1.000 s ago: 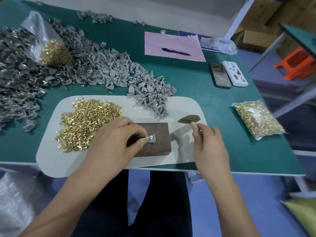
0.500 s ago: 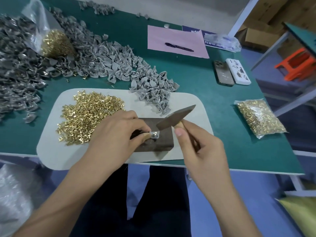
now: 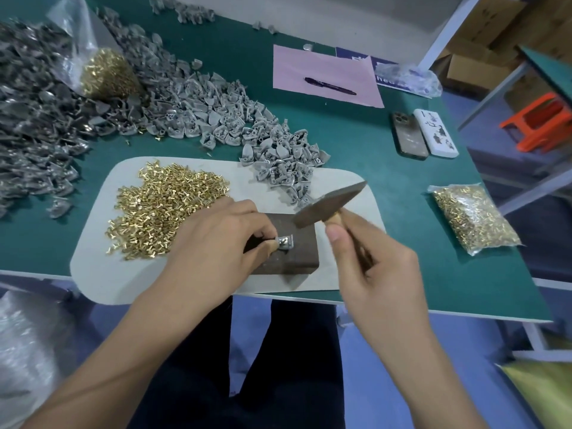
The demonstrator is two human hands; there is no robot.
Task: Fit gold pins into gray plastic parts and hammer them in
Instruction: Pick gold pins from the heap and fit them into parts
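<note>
My left hand (image 3: 213, 243) pinches a small gray plastic part (image 3: 286, 242) flat on a dark brown block (image 3: 294, 258). My right hand (image 3: 377, 274) grips the wooden handle of a small hammer (image 3: 328, 205), whose metal head hovers just above and to the right of the part. A loose heap of gold pins (image 3: 164, 209) lies on the pale mat (image 3: 102, 274) left of my left hand. More gray parts (image 3: 284, 156) spill onto the mat's far edge.
A large pile of gray parts (image 3: 46, 125) covers the green table's left, with an open bag of pins (image 3: 105, 72) in it. A sealed bag of pins (image 3: 473, 218) lies right. Two phones (image 3: 424, 133) and pink paper with a pen (image 3: 329, 86) sit behind.
The hammer rose from beside the block and swung in over the part. My left hand has kept the part on the block. The camera view shifted slightly.
</note>
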